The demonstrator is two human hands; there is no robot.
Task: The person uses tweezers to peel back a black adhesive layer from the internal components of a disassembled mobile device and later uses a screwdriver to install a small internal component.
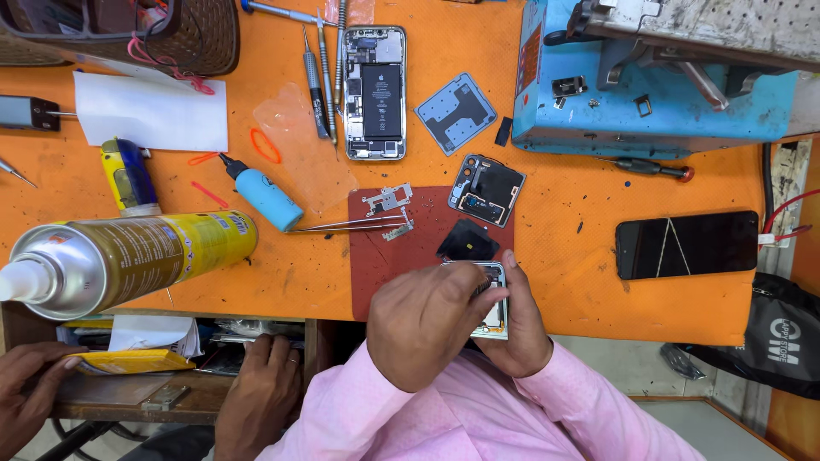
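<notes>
Low in the centre of the frame, our right hand (pixel 521 329) cradles an opened phone (pixel 495 307) from beneath, fingers wrapped around its edge. Our left hand (pixel 427 320) arches over it, fingertips pinched on something small against the phone; what it is we cannot tell. Both sit at the near edge of the dark red mat (pixel 384 265), where tweezers (pixel 342 225) lie. Lower left, another person's hands (pixel 256 388) rest in an open drawer (pixel 128 393).
</notes>
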